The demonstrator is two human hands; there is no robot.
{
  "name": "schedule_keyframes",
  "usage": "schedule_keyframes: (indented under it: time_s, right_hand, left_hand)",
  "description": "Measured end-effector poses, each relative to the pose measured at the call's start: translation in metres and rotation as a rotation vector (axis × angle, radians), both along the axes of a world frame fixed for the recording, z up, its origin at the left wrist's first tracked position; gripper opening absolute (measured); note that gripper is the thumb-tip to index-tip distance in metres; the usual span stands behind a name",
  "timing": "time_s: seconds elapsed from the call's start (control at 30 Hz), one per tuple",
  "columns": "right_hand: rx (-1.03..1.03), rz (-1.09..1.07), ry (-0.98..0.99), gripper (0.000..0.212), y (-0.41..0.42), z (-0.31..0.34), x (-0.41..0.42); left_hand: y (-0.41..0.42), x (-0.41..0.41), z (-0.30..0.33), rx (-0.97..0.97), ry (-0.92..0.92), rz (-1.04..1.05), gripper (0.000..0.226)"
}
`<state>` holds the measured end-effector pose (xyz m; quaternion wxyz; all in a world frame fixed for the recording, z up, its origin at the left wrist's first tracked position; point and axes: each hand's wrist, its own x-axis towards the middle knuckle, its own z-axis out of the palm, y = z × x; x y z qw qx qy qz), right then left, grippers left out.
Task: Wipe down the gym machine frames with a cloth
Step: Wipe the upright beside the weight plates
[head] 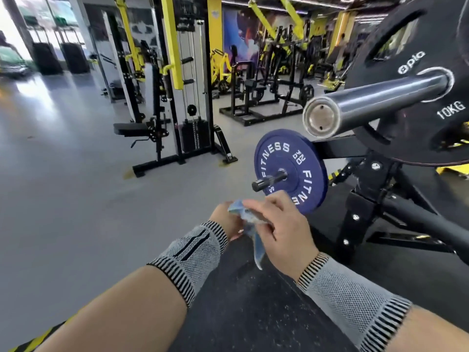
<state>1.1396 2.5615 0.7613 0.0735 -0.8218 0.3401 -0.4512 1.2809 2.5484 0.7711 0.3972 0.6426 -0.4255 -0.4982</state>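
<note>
— Head view, low centre: where is the cloth sitting?

— A pale blue cloth (250,226) is bunching between both hands, one tail hanging down toward the dark rubber mat (248,313). It is not touching any frame.

— Grips?

— The left hand (224,221) is curling round the cloth's upper left part, fingers mostly hidden behind the fabric. The right hand (281,227) is lying over the top, fingers bent and pinching the cloth from the right. Both wrists are wearing grey knit sleeves with striped cuffs.

— What is standing nearest?

— Just beyond the right hand, a blue plate (290,171) marked FITNESS is sitting on a short black peg (269,181) of the black machine frame (375,199). The frame is running along the mat's right edge, its legs spreading toward the right.

— Above that?

— A steel bar end (360,105) is pointing at the camera, carrying a black plate (416,97) marked 10KG, upper right.

— And farther out?

— Grey floor (63,186) is spreading left of the mat. A cable tower (187,97) with yellow uprights is standing mid-floor, more yellow and black machines blurring behind it.
</note>
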Motion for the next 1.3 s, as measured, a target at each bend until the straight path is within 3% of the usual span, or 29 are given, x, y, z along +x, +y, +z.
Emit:
schedule_keyframes:
  time_s: [0.07,0.2,0.33,0.47,0.53,0.63,0.77,0.97,1.07,1.17,1.3]
  right_hand:
    - [-0.059,-0.015,0.053,0.037,-0.023,0.001,0.029]
    - [-0.095,-0.164,0.085,0.037,-0.074,0.008,0.078]
    - [0.099,-0.319,0.06,0.033,-0.116,0.015,0.118]
    - [0.293,-0.518,-0.085,0.02,-0.153,0.029,0.137]
    - [0.333,-0.612,-0.117,0.01,-0.173,0.032,0.135]
    - [0.352,-0.72,-0.163,0.011,-0.203,0.03,0.123]
    - [0.399,-0.863,-0.217,0.02,-0.245,0.02,0.098]
    - [0.418,-0.982,-0.376,0.006,-0.284,0.016,0.065]
    - [0.486,-0.981,-0.285,0.013,-0.29,0.012,0.051]
    - [0.544,-1.042,-0.316,0.026,-0.305,-0.003,0.039]
    - [0.529,-1.206,-0.427,0.029,-0.332,-0.018,0.027]
  left_hand:
    - [-0.022,0.022,-0.001,-0.029,-0.087,-0.065,0.042]
    - [-0.075,0.067,0.006,-0.037,-0.108,-0.139,0.023]
    - [-0.126,0.111,0.013,0.004,0.038,-0.227,0.017]
    - [-0.18,0.127,0.033,-0.046,0.16,-0.395,0.012]
    - [-0.203,0.123,0.034,-0.063,0.15,-0.467,0.015]
    - [-0.242,0.11,0.026,-0.161,0.035,-0.551,0.06]
    - [-0.296,0.086,0.017,-0.175,-0.01,-0.585,0.039]
    - [-0.358,0.049,0.02,-0.18,-0.003,-0.662,0.047]
    - [-0.385,0.017,0.015,-0.153,0.021,-0.706,0.031]
    - [-0.405,-0.016,0.008,-0.115,-0.007,-0.894,0.025]
    - [-0.436,-0.049,0.002,-0.228,-0.136,-1.174,0.041]
